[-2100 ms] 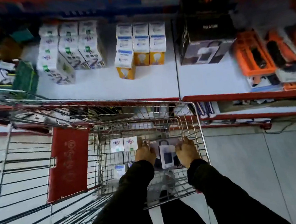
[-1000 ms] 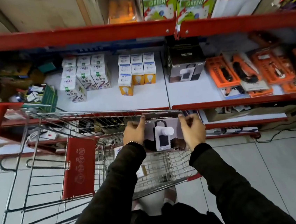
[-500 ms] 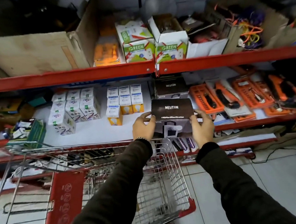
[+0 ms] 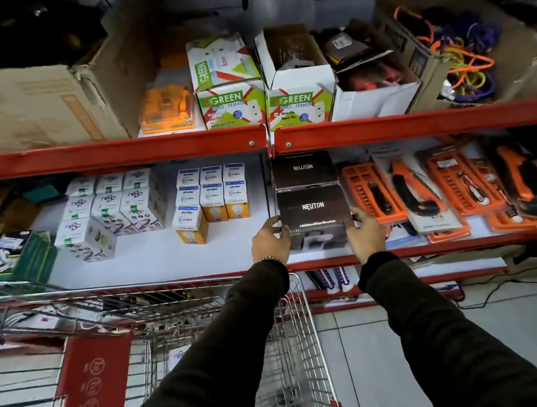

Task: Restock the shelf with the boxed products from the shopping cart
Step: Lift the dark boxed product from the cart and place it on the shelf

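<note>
I hold a black NEUTON box [image 4: 314,213] with both hands over the front of the white middle shelf [image 4: 166,257]. My left hand [image 4: 270,241] grips its left side and my right hand [image 4: 365,234] grips its right side. The box sits right in front of a second black NEUTON box [image 4: 303,170] standing further back on the same shelf. Below my arms is the wire shopping cart [image 4: 295,349], with a white box [image 4: 179,357] partly visible through its mesh.
White bulb boxes [image 4: 111,206] and blue-and-yellow bulb boxes [image 4: 211,194] stand to the left on the shelf. Orange tool packs [image 4: 457,186] lie to the right. The red-edged upper shelf [image 4: 112,153] carries cartons and green-labelled boxes [image 4: 228,85].
I lifted the NEUTON box out of the cart and carried it up and forward onto the middle shelf, in front of the other black box. My view rose with it.
</note>
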